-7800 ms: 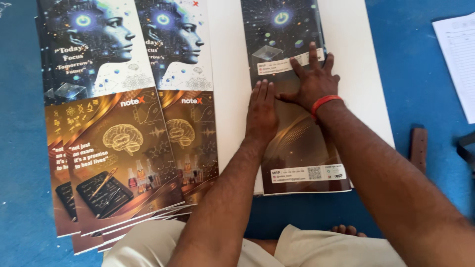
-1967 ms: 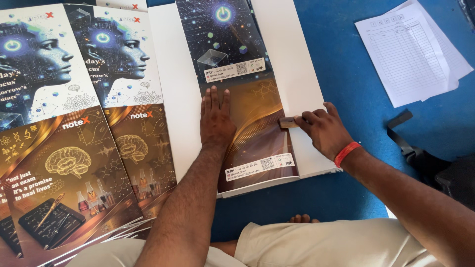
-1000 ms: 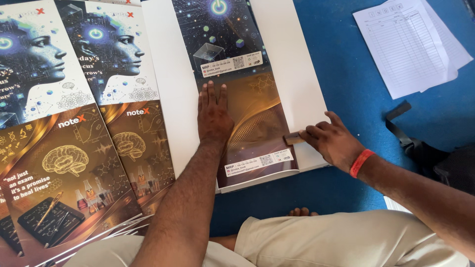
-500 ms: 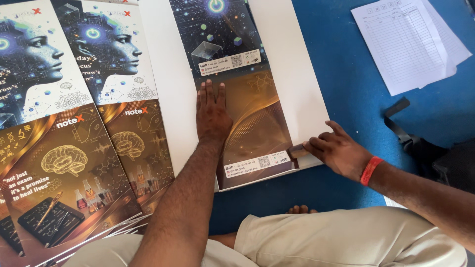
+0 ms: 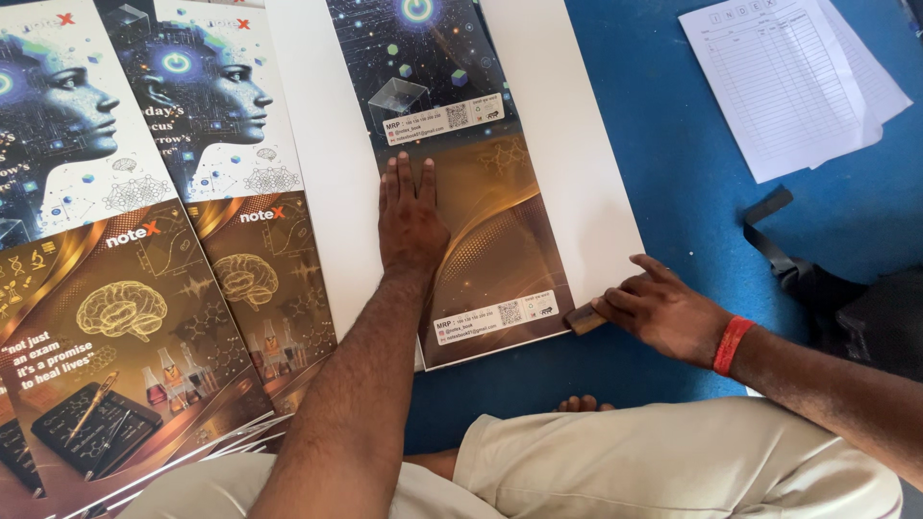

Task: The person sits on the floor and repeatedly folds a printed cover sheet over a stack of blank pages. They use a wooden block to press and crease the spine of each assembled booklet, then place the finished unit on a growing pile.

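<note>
Head view: my left hand (image 5: 411,219) lies flat, fingers extended, pinning the printed cover sheet (image 5: 481,207) on the white board (image 5: 586,192); my right hand (image 5: 663,312) grips a small wooden block (image 5: 584,318) at its edge.

floor (image 5: 673,115): blue | light: bright, even | black strap (image 5: 769,240) lying right

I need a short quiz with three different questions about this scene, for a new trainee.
1. True or false: the left hand lies flat on the folded printed sheet.
2. What does the right hand press at the sheet's edge? A) small brown block B) scissors C) pen
3. Fill in: the right wrist wears a ___ band.

Key: 1 true; 2 A; 3 red.
</note>
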